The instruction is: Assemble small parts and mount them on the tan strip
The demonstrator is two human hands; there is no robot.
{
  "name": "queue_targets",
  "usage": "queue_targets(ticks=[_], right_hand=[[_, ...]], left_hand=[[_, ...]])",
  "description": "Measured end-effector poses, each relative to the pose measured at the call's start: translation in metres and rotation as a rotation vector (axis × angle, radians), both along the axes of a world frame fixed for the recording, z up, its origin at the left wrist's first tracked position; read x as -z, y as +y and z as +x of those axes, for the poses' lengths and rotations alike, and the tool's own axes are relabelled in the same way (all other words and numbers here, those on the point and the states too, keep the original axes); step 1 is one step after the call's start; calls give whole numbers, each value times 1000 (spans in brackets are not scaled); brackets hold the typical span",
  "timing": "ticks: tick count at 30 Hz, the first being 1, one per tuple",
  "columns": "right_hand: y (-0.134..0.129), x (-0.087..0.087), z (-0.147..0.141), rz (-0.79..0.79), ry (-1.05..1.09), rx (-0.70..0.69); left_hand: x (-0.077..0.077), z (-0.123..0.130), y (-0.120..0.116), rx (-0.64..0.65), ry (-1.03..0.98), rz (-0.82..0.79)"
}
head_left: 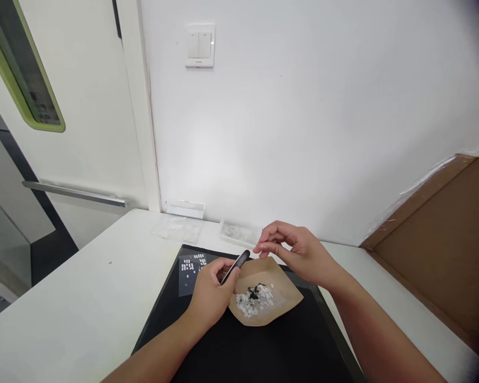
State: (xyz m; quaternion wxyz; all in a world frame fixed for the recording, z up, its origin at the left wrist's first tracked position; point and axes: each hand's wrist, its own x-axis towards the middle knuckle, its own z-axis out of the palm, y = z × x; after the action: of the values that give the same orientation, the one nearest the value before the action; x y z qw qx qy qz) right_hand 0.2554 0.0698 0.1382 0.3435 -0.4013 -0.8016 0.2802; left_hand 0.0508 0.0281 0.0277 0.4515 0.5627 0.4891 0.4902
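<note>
My left hand (pixel 211 291) is closed round a slim black object with a pale edge (pixel 241 259), tilted up to the right. To its right, my right hand (pixel 293 247) is raised over the back of a brown paper tray (pixel 289 298), thumb and fingertips close together; whether anything small is between them cannot be made out. White bits (pixel 253 304) and some thin black strips (pixel 256 291) lie in the paper tray. A clear sheet with small white pieces (pixel 186 284) lies beyond my left hand.
A black mat (pixel 263 356) lies under the paper tray on a white table (pixel 64 319). Clear plastic packs (pixel 178 229) and a shallow clear box (pixel 238 232) sit along the wall. Brown cardboard (pixel 443 250) stands at the right, a door (pixel 88 133) at the left.
</note>
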Motion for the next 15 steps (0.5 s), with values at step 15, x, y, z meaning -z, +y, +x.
queue_targets(ticks=[15], right_hand=[[-58, 111, 16, 35, 225, 256]], left_hand=[[4, 8, -9, 205, -165, -193]])
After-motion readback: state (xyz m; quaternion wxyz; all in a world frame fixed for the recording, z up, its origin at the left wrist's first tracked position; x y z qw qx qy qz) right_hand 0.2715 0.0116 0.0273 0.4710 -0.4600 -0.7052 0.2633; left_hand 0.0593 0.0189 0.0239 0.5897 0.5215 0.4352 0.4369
